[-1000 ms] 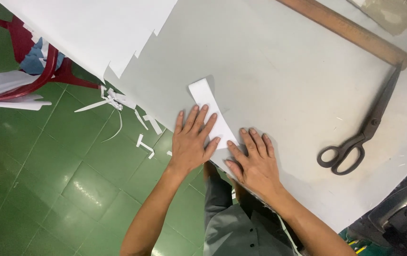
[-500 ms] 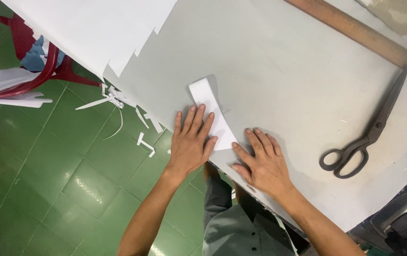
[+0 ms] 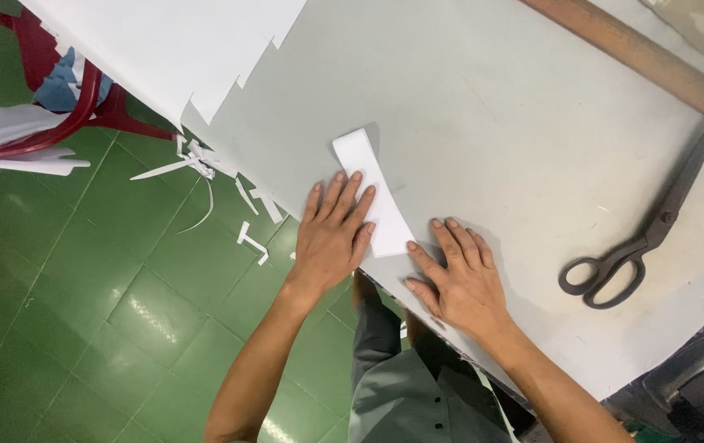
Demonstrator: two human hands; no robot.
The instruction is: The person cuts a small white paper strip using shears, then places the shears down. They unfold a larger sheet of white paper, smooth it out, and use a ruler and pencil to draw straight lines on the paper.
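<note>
Flat and open, the left hand (image 3: 331, 234) presses the white strip (image 3: 372, 190) on the table (image 3: 491, 107); the right hand (image 3: 459, 279) lies flat just beside it, scissors (image 3: 643, 242) far right.

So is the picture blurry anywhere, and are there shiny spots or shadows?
Head view: mostly sharp; soft glare on the green floor tiles; faint shadow beside the white paper strip and under the right hand; the scissors look crisp; the dark corner at bottom right is murky.

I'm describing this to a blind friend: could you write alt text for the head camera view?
Two bare hands, left hand and right hand, press a white paper strip flat on a grey table. Scissors and a wooden stick lie to the right; paper scraps litter the green floor.
</note>
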